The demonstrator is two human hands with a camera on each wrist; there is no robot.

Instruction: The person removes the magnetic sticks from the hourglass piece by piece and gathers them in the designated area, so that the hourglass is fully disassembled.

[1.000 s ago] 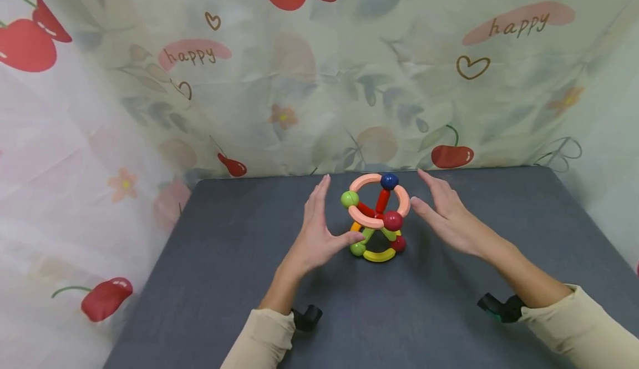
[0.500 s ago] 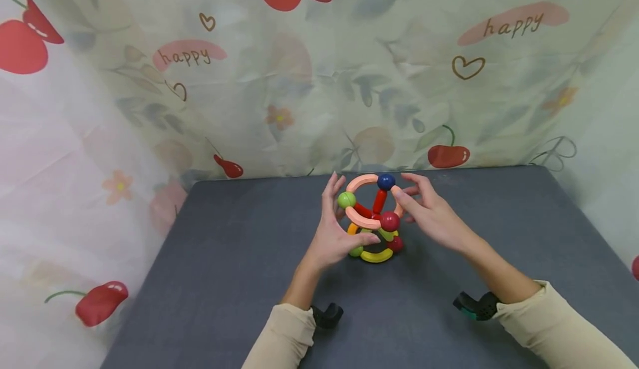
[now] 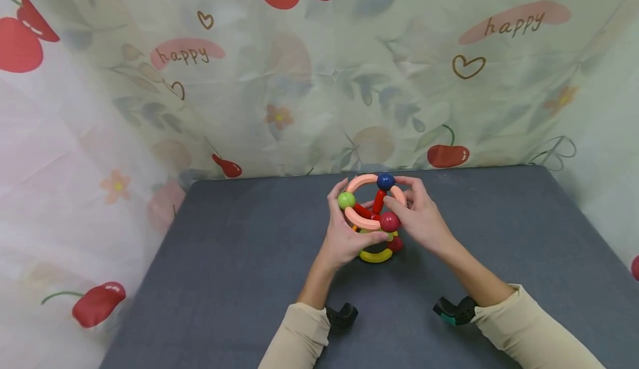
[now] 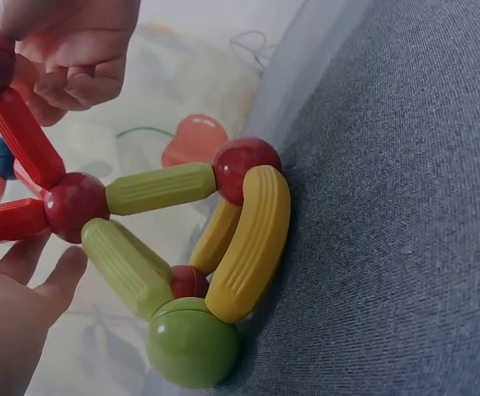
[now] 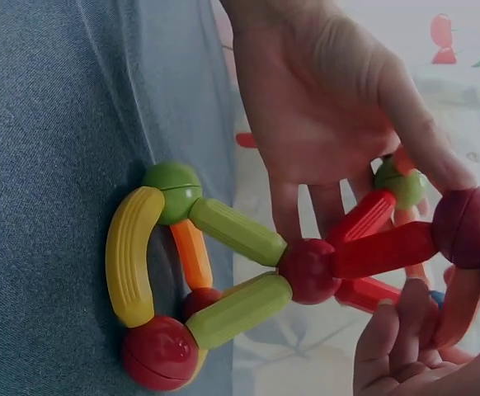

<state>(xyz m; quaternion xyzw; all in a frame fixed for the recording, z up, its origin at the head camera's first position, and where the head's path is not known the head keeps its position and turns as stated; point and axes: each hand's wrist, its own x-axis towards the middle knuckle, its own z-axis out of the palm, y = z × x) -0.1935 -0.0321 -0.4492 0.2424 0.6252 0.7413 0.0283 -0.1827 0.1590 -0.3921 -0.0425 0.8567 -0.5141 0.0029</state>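
Note:
A ball-and-stick building toy (image 3: 363, 218) stands on the table, narrow in the middle and wide at both ends. Salmon curved sticks with green, blue and dark red balls form its top ring; red sticks meet light green ones at a central red ball (image 5: 308, 271), above yellow and orange curves. My left hand (image 3: 344, 238) holds the upper part from the left, thumb below the front dark red ball (image 3: 390, 221), fingers round behind the green ball (image 3: 346, 200). From the right, my right hand (image 3: 421, 216) pinches the salmon curved stick (image 3: 398, 195).
The dark grey table (image 3: 239, 258) extends around the toy on all sides. Behind it hangs a cherry-printed cloth (image 3: 309, 91), which also covers the left side. A thin looped cord (image 3: 556, 154) lies at the back right corner. Each wrist carries a black camera mount (image 3: 341, 316).
Both hands have moved inward from beside the toy and now hold its upper ring. The right fingers have closed on the salmon stick. The toy stays in place.

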